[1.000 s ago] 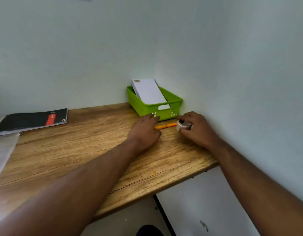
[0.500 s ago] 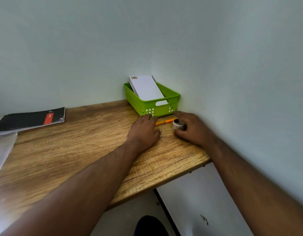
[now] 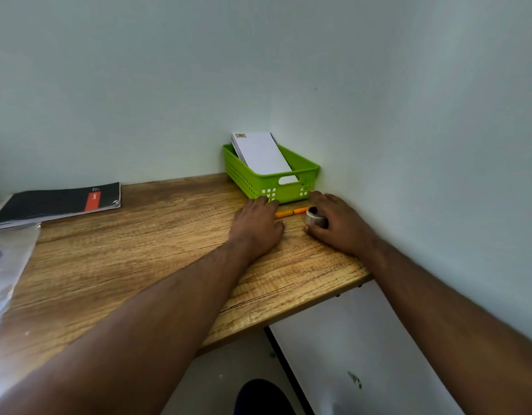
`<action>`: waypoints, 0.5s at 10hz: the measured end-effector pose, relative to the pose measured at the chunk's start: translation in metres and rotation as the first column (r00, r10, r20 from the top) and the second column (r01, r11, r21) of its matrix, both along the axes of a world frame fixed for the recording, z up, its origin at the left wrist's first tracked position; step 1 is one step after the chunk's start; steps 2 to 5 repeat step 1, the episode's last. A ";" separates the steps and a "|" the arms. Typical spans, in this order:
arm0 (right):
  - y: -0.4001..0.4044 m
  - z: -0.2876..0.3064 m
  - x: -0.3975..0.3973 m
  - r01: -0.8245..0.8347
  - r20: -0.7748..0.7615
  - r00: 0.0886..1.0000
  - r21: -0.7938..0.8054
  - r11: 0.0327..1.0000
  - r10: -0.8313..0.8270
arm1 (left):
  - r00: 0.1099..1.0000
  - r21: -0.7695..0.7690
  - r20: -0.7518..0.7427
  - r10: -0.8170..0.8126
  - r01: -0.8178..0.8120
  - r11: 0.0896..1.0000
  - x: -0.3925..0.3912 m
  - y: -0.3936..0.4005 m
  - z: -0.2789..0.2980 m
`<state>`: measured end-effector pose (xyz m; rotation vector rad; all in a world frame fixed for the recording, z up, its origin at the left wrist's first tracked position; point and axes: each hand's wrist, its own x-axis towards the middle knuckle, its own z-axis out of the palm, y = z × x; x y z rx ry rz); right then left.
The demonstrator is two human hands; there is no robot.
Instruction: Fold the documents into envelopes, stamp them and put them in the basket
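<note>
Fingers (image 3: 314, 232) round one stamp (image 3: 315, 218) (two hands)

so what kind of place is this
Probably a small home or office desk set into a wall corner: a wooden desk, a green basket holding stamped envelopes, a black notebook and an orange pen.

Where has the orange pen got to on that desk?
In the head view the orange pen lies on the wooden desk just in front of the green basket, between the left hand and the right hand.
</note>
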<state>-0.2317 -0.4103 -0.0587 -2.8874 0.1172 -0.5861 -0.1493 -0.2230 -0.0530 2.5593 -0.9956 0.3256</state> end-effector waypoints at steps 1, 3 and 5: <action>0.000 0.003 -0.003 0.029 0.109 0.994 -0.063 0.998 -0.022 | 1.000 0.019 0.007 0.012 -0.012 1.000 0.003 0.012 0.002; 0.000 0.003 -0.003 0.029 0.109 0.994 -0.063 0.998 -0.022 | 1.000 0.019 0.007 0.012 -0.012 1.000 0.003 0.012 0.002; 0.000 0.003 -0.003 0.029 0.109 0.994 -0.063 0.998 -0.022 | 1.000 0.019 0.007 0.012 -0.012 1.000 0.003 0.012 0.002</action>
